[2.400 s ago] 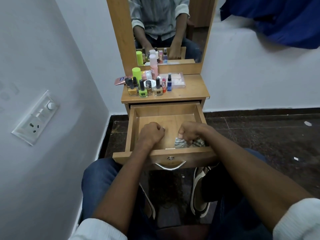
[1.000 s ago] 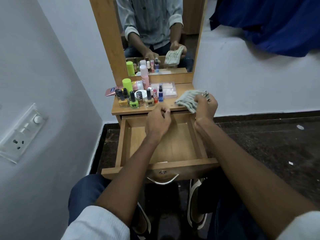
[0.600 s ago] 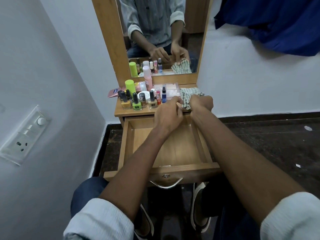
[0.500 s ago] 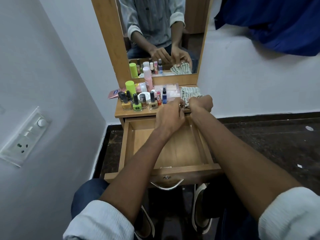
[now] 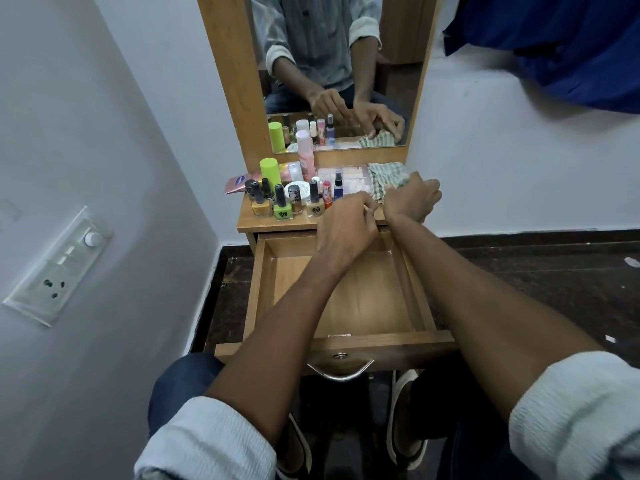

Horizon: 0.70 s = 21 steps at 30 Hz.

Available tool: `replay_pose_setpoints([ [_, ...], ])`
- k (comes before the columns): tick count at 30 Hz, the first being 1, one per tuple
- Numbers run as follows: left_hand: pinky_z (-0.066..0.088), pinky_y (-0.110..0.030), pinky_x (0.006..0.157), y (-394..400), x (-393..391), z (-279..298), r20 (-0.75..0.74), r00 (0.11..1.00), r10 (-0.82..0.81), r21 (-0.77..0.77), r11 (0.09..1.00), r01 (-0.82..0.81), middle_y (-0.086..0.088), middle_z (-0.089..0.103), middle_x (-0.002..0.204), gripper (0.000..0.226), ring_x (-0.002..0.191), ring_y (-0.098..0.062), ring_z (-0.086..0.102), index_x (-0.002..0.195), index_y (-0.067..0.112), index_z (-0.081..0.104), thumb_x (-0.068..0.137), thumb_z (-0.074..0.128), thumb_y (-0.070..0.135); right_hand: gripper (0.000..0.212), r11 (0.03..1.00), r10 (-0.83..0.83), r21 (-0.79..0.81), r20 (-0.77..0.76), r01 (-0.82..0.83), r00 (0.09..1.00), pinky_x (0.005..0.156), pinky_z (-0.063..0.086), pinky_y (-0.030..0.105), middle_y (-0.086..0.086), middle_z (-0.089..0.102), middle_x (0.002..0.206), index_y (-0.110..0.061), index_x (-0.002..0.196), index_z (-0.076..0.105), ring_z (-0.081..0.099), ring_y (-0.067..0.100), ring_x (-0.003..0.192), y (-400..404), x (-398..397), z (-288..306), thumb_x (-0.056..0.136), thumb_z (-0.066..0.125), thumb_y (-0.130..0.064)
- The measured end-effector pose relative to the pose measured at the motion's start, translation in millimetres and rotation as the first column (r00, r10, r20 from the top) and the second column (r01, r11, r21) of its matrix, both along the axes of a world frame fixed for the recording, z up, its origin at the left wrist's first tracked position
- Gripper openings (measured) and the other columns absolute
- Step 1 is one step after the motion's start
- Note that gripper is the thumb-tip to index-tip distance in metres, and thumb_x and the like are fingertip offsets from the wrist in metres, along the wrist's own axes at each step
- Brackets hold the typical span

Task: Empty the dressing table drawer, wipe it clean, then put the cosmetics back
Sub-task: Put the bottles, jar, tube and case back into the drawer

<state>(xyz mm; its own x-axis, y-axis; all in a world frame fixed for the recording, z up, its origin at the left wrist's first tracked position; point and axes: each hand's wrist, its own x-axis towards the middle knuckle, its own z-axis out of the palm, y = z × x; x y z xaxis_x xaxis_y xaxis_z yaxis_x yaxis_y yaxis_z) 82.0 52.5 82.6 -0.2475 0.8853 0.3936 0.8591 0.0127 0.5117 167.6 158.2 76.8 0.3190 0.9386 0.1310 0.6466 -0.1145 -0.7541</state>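
The wooden drawer (image 5: 381, 341) is pulled out and nothing lies inside it. On the dressing table top (image 5: 277, 224) stand several nail polish bottles (image 5: 282, 206), a green tube (image 5: 269, 171), a pink bottle (image 5: 306, 157) and a flat palette (image 5: 353, 178). A checked cloth (image 5: 384, 174) lies at the top's right end. My right hand (image 5: 414, 199) is closed on the cloth's near edge. My left hand (image 5: 349, 223) hovers over the drawer's back edge with fingers curled, its fingertips beside the cloth's corner.
The mirror (image 5: 339, 64) rises behind the table top and reflects both hands. A white wall with a switch panel (image 5: 59, 268) stands close on the left. Blue fabric (image 5: 554, 39) hangs at the upper right. My knees and shoes (image 5: 401, 427) are under the drawer front.
My right hand lifted the cloth out of the drawer and set it on the table top's right end. My left hand rose from the drawer to the table's front edge.
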Motion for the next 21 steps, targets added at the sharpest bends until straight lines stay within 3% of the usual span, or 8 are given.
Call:
replay_pose_setpoints([
  [4, 0.057, -0.036, 0.071, -13, -9, -5, 0.066, 0.995, 0.076, 0.027, 0.997, -0.078, 0.007, 0.075, 0.089, 0.013, 0.083, -0.019, 0.069, 0.100, 0.029, 0.072, 0.097, 0.061, 0.024, 0.048, 0.949, 0.075, 0.289, 0.187, -0.128, 0.980, 0.103, 0.038, 0.040, 0.007, 0.048, 0.141, -0.019, 0.133, 0.059, 0.042, 0.028, 0.131, -29, -8, -8, 0.090, 0.077, -0.028],
  [7, 0.058, -0.037, 0.068, -26, -21, -10, 0.115, 0.985, 0.131, 0.049, 0.989, -0.137, 0.007, 0.074, 0.083, 0.011, 0.079, -0.021, 0.069, 0.098, 0.029, 0.072, 0.097, 0.061, 0.028, 0.034, 0.875, 0.181, 0.430, 0.132, -0.221, 0.975, 0.100, 0.045, 0.040, 0.003, 0.053, 0.128, -0.021, 0.119, 0.065, 0.046, 0.024, 0.122, -51, -27, -14, 0.087, 0.075, -0.023],
  [11, 0.055, -0.032, 0.066, -45, -51, -15, 0.186, 0.961, 0.203, 0.091, 0.971, -0.223, 0.011, 0.074, 0.085, 0.011, 0.077, -0.014, 0.068, 0.102, 0.029, 0.072, 0.098, 0.062, 0.030, 0.025, 0.815, 0.346, 0.486, 0.026, -0.315, 0.938, 0.091, 0.047, 0.034, 0.002, 0.055, 0.115, -0.017, 0.111, 0.066, 0.051, 0.021, 0.112, -76, -56, -23, 0.086, 0.071, -0.016],
  [16, 0.056, -0.032, 0.068, -58, -89, -15, 0.290, 0.910, 0.296, 0.133, 0.929, -0.344, 0.013, 0.071, 0.076, 0.009, 0.074, -0.010, 0.067, 0.099, 0.033, 0.073, 0.095, 0.065, 0.033, 0.023, 0.726, 0.454, 0.547, 0.075, -0.417, 0.888, 0.074, 0.044, 0.024, -0.001, 0.059, 0.102, -0.015, 0.108, 0.066, 0.056, 0.013, 0.093, -93, -90, -19, 0.086, 0.071, -0.013],
  [21, 0.057, -0.032, 0.068, -59, -117, -18, 0.304, 0.909, 0.285, 0.182, 0.919, -0.349, 0.015, 0.069, 0.074, 0.009, 0.071, -0.006, 0.065, 0.098, 0.033, 0.074, 0.095, 0.067, 0.029, 0.036, 0.760, 0.376, 0.527, 0.122, -0.381, 0.919, 0.082, 0.043, 0.031, -0.001, 0.060, 0.100, -0.016, 0.116, 0.064, 0.056, 0.016, 0.091, -89, -106, -16, 0.083, 0.076, -0.023],
])
